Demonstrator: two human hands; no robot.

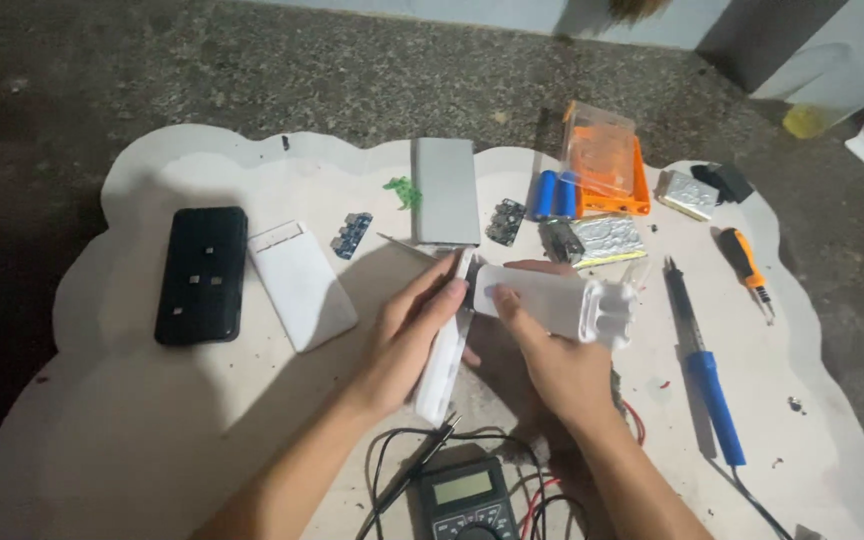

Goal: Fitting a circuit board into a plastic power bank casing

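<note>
Head view: left hand (407, 335) closed around a slim white cover panel (444, 350), held edge-up and slanting from near the wrist toward the fingertips. Right hand (552, 365) grips a white plastic battery case (557, 303) from below, thumb on its near face; the case's open end with round cells points right. Panel and case meet at the case's left end, above the middle of the white scalloped worktop (132, 400). Left of the hands lie a black slab-shaped case (202, 275) and a white flat case (302, 285); a grey metal sleeve (445, 190) lies beyond the hands. Blue cylindrical cells (552, 193) sit beside an orange box (607, 170). A blue-handled soldering iron (704, 375) lies right of the right hand, a multimeter (464, 500) between the forearms at the near edge.
</note>
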